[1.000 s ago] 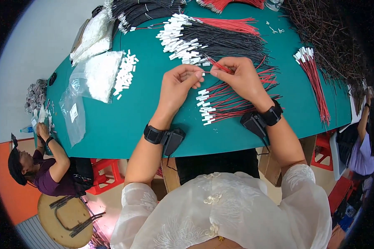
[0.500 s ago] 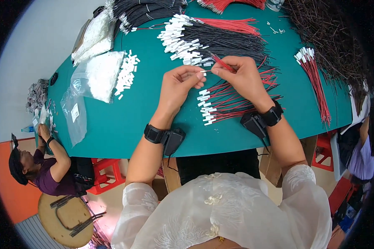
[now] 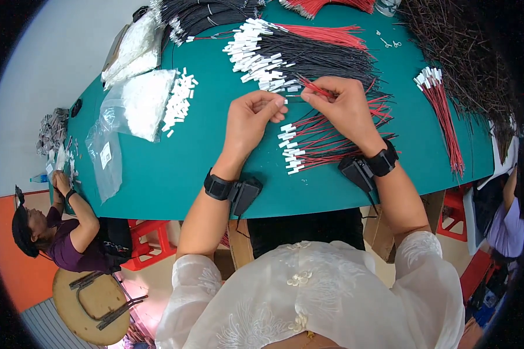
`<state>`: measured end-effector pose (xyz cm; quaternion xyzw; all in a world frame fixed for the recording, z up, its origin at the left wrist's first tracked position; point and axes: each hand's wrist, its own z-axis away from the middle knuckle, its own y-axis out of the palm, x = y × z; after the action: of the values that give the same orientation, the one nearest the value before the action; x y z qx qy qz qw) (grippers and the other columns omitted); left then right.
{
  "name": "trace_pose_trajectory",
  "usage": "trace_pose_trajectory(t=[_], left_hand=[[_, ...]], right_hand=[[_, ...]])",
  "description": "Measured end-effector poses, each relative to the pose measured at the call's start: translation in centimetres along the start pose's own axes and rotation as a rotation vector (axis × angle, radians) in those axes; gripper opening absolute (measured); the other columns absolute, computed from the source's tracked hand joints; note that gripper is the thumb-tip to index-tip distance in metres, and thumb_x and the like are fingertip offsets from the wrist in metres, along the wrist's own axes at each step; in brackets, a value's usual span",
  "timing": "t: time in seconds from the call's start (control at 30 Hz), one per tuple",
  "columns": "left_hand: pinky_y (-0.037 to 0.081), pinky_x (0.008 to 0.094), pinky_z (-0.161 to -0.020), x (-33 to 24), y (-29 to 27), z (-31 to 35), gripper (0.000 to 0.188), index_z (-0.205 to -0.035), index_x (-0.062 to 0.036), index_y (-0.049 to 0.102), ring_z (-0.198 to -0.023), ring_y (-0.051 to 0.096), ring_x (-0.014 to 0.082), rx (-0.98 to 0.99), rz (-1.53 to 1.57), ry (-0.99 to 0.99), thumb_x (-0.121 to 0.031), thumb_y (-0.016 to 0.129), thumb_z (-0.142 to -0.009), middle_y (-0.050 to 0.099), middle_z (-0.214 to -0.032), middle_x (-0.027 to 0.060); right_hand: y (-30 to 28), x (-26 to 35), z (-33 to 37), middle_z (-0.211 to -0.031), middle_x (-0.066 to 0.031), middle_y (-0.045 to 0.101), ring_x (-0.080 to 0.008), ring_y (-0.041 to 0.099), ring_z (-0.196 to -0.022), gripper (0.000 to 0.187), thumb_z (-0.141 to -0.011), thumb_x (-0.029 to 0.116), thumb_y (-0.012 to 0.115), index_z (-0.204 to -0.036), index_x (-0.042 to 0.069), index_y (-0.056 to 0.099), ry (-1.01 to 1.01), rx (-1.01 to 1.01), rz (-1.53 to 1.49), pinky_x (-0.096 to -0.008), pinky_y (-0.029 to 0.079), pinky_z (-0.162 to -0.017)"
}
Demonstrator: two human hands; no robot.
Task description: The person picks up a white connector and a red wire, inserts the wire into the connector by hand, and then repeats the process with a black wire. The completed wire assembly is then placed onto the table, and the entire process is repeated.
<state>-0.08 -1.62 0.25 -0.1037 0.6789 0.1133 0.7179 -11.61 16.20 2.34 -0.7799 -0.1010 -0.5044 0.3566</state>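
Observation:
My left hand (image 3: 255, 115) is closed, thumb and forefinger pinching a small white connector housing (image 3: 286, 101) whose end just shows at the fingertips. My right hand (image 3: 339, 100) is closed on several red wires (image 3: 313, 87), with one thin wire end reaching left toward the housing. Whether that wire sits inside the housing, I cannot tell. Below the hands lies a row of red and black wires with white housings (image 3: 291, 152). Just beyond them is a large pile of black wires (image 3: 314, 55) tipped with white housings.
Loose white housings (image 3: 179, 104) spill beside an open plastic bag (image 3: 145, 107) at left. A red wire bundle (image 3: 442, 125) lies at right, near a heap of dark brown wires (image 3: 460, 58). A co-worker (image 3: 58, 238) sits at the table's left end; another person (image 3: 506, 227) is at far right.
My right hand has drawn slightly right, widening the small gap to my left hand. A short stretch of wire now shows between them. The left hand keeps its pinch.

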Motion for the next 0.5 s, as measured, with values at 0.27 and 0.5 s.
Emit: trace_pose_trajectory(t=[0.27, 0.5], left_hand=[[0.049, 0.0214, -0.071, -0.20, 0.03, 0.03, 0.021, -0.104, -0.0005, 0.065, -0.077, 0.061, 0.0086, 0.022, 0.094, -0.060, -0.020, 0.061, -0.098, 0.069, -0.091, 0.0049], [0.049, 0.0220, -0.069, -0.04, -0.01, -0.07, 0.018, -0.103, 0.0010, 0.066, -0.073, 0.060, 0.0081, 0.003, 0.134, -0.056, -0.015, 0.060, -0.098, 0.070, -0.088, 0.0061]], right_hand=[[-0.04, 0.09, 0.03, -0.070, -0.0014, 0.063, -0.0035, 0.047, -0.062, 0.017, -0.082, 0.012, 0.076, -0.088, -0.003, 0.071, 0.002, 0.004, 0.010, -0.0227, 0.038, -0.055], [-0.04, 0.15, 0.07, -0.069, -0.0013, 0.063, -0.0038, 0.047, -0.062, 0.016, -0.082, 0.012, 0.076, -0.087, -0.003, 0.071, 0.008, 0.015, 0.005, -0.0229, 0.038, -0.054]])
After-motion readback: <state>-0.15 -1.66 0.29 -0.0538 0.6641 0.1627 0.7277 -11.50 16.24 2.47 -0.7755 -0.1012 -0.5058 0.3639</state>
